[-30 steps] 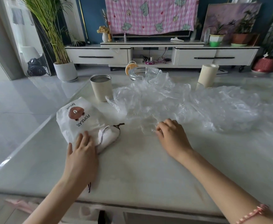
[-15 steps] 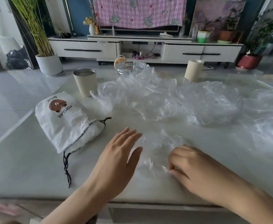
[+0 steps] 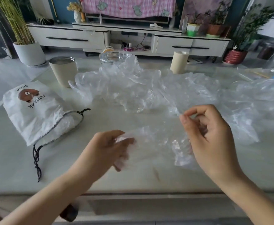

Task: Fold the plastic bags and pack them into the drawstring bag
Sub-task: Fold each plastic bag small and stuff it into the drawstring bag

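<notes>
A thin, crinkled clear plastic bag (image 3: 155, 143) is stretched over the glossy pale tabletop (image 3: 133, 179), the left hand (image 3: 107, 148) curled round one end and the right hand (image 3: 209, 135) pinching the other. A crumpled white bear-print drawstring bag (image 3: 35, 114) lies to the left. Behind, a heap of filmy clear bags (image 3: 149, 88) spreads beside a beige tumbler (image 3: 63, 70).

The left forearm (image 3: 55, 190), entering at 7 o'clock, and the right forearm (image 3: 246, 195), at 5 o'clock, were bare right to the lower edge. The left hand (image 3: 107, 148) and right hand (image 3: 211, 138) were bare too.

soft even daylight, faint shadows, slight motion blur, wide-angle edge bending
</notes>
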Motion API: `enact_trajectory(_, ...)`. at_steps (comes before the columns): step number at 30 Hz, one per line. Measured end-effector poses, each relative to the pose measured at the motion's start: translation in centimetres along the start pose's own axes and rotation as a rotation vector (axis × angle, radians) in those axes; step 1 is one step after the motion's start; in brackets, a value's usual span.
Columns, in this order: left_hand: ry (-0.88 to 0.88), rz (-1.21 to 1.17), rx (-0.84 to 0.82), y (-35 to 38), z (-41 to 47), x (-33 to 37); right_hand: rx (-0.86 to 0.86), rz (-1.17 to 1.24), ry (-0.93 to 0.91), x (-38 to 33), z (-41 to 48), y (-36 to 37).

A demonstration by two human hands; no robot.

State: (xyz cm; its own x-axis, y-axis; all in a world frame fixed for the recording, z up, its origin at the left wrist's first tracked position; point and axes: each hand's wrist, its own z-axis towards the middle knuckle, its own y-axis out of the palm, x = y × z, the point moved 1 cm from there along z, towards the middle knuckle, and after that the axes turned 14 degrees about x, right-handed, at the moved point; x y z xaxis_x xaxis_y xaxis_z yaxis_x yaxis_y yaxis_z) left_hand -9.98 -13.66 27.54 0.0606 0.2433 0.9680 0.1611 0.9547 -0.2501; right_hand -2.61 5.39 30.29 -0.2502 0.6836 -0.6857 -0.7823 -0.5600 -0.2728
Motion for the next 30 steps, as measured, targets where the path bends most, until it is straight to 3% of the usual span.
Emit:
enact_trajectory(3,-0.068,0.136,-0.065,-0.2,1.2,-0.3,-0.024,-0.133,-0.005,1.1,1.6,1.1)
enact_trajectory(7,-0.126,0.226,-0.166,-1.1,2.9,-1.1,-0.172,-0.274,0.214,4.8,2.9,3.0)
enact_trajectory(9,-0.089,0.294,-0.067,-1.2,3.7,-1.7,-0.215,-0.362,0.261,6.3,2.7,3.9)
enact_trajectory(11,0.119,0.489,0.155,-1.3,3.6,-2.0,-0.170,-0.422,0.209,6.7,2.7,4.2)
enact_trajectory(13,0.521,0.664,0.314,-1.1,2.7,-0.9,-0.046,-0.365,0.067,5.3,2.8,3.5)
enact_trajectory(14,0.682,0.657,0.296,-0.8,2.2,-0.4,0.003,-0.315,-0.013,4.1,2.7,3.0)
enact_trajectory(16,0.789,0.584,0.112,0.3,1.3,-0.4,-0.021,-0.212,-0.093,2.2,1.4,2.5)
enact_trajectory(18,0.745,0.540,-0.044,1.6,1.2,-1.3,-0.233,-0.184,-0.017,1.2,-1.0,3.1)
enact_trajectory(21,0.724,0.685,-0.138,3.1,1.9,-3.0,-0.492,-0.363,0.021,2.3,-4.1,5.0)
enact_trajectory(25,0.567,0.957,-0.230,2.7,1.9,-4.5,-0.628,-0.661,-0.045,4.8,-4.5,5.3)
enact_trajectory(30,0.497,1.047,-0.268,1.2,1.5,-4.3,-0.819,-0.651,-0.149,7.0,-2.9,3.0)
